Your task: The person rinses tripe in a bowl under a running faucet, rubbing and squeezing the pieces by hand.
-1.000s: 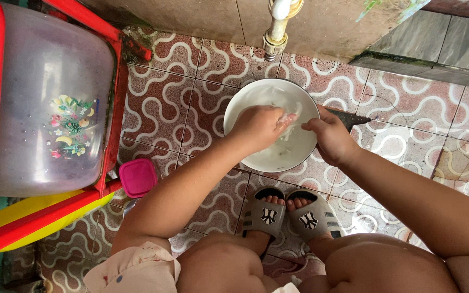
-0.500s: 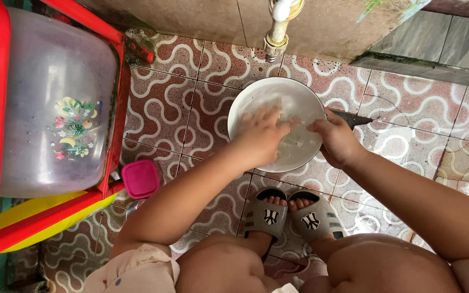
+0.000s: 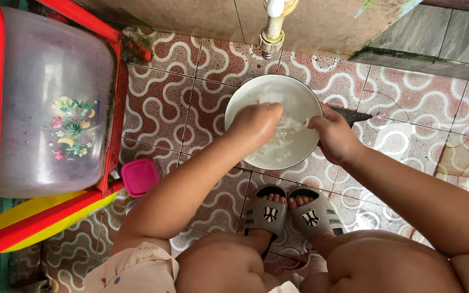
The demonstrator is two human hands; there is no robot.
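White bowl (image 3: 267, 95) sits under the tap (image 3: 272, 24) so your left hand (image 3: 253, 126), closed on wet white food (image 3: 289, 138), works inside while your right hand (image 3: 335, 135) clamps the rim steady.

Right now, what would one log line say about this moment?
left hand: inside round white bowl, in white contents | right hand: gripping bowl rim | bowl: on patterned floor tiles, below tap pipe

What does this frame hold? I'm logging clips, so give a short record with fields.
Setting: patterned tiled floor under a wall tap
Left hand: inside white bowl, in white contents
Right hand: gripping the bowl's right rim
Posture: squatting, grey slippers
Nearby: pink lid, clear tub on red frame
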